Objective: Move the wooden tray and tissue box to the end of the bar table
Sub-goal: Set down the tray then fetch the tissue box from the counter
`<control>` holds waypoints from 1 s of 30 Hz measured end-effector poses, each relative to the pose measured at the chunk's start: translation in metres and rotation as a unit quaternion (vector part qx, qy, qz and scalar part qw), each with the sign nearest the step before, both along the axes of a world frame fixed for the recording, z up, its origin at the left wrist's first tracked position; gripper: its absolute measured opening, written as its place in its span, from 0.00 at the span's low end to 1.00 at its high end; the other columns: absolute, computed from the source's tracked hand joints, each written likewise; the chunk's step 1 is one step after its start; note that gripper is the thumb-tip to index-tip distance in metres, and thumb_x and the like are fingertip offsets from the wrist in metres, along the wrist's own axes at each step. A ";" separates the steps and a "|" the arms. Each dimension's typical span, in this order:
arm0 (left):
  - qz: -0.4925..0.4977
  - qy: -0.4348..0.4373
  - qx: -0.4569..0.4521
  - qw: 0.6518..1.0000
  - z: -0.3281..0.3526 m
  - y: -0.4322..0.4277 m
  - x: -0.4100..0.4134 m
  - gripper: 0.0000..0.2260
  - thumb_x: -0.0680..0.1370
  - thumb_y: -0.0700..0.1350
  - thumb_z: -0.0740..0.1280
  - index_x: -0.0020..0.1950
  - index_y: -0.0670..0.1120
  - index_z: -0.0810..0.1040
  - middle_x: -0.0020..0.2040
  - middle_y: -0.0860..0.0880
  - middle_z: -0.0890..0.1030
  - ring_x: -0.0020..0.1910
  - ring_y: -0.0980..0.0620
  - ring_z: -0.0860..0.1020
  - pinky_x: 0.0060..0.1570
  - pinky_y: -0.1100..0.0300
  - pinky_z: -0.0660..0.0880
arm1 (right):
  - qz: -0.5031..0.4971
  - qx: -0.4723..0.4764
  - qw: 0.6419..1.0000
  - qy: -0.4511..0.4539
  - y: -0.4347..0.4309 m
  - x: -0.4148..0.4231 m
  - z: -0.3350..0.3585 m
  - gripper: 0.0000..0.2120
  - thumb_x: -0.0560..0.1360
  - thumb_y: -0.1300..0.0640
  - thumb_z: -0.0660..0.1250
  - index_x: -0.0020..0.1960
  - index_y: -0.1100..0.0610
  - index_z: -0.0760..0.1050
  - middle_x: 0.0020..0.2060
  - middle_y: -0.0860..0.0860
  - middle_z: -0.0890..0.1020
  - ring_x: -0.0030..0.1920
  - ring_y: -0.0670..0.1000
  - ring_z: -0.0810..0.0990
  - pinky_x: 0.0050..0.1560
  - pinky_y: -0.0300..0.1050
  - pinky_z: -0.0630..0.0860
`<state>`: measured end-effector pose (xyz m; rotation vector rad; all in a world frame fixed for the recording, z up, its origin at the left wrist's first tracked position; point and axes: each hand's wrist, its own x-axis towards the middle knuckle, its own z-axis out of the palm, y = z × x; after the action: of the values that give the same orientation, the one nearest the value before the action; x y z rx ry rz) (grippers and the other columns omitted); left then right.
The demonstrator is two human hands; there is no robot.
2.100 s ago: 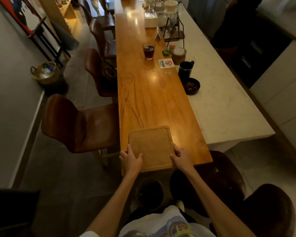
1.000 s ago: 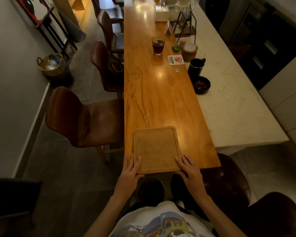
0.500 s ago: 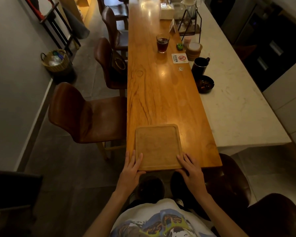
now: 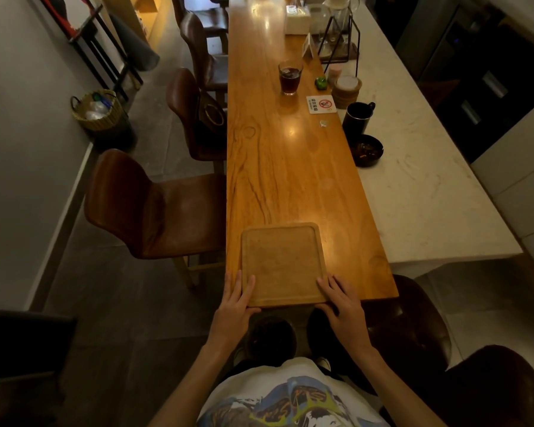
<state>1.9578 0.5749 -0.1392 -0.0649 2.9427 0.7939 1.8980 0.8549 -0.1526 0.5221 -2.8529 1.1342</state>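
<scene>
Both arms reach forward from the bottom of the view to the near end of the bar table (image 4: 290,180). The left hand (image 4: 235,303) lies with fingers straight and spread along the near left corner of the wooden tray (image 4: 282,263), thumb hooked at its front edge. The right hand (image 4: 341,302) mirrors it at the near right corner, fingers extended and resting against the rim. Neither hand is closed; both are flat and press the tray's corners.

The tray is a pale, matte, rounded-corner rectangle with a shallow raised rim, empty, lying flat with its front edge at the table's near end. The tabletop is glossy, orange-brown wood with dark grain. The tissue box (image 4: 296,21), a white rectangular block, stands far up the table, well apart from the tray.
</scene>
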 end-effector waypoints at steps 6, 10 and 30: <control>0.008 0.001 0.016 1.000 0.003 0.002 0.000 0.35 0.78 0.47 0.68 0.79 0.50 0.52 0.80 0.46 0.51 0.79 0.43 0.41 0.68 0.50 0.57 | -0.002 0.008 1.000 0.003 0.000 0.000 -0.002 0.32 0.71 0.59 0.76 0.73 0.53 0.72 0.70 0.52 0.74 0.74 0.53 0.67 0.69 0.61 0.71; 0.012 0.003 0.020 1.000 0.005 0.003 0.000 0.35 0.78 0.46 0.68 0.79 0.51 0.51 0.80 0.46 0.50 0.79 0.45 0.40 0.68 0.49 0.57 | -0.005 0.010 1.000 -0.001 0.000 0.001 -0.002 0.32 0.71 0.59 0.76 0.72 0.53 0.72 0.70 0.53 0.75 0.74 0.53 0.67 0.69 0.61 0.71; 0.015 -0.014 0.010 1.000 0.001 0.003 0.002 0.35 0.78 0.47 0.67 0.79 0.53 0.49 0.80 0.46 0.50 0.79 0.44 0.41 0.71 0.41 0.63 | -0.008 -0.007 1.000 -0.018 -0.001 0.002 0.002 0.31 0.72 0.61 0.75 0.73 0.52 0.71 0.71 0.54 0.74 0.74 0.54 0.67 0.68 0.63 0.71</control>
<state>1.9595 0.5778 -0.1386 -0.1189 2.9142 0.8194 1.9000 0.8543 -0.1502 0.4815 -2.8721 1.1706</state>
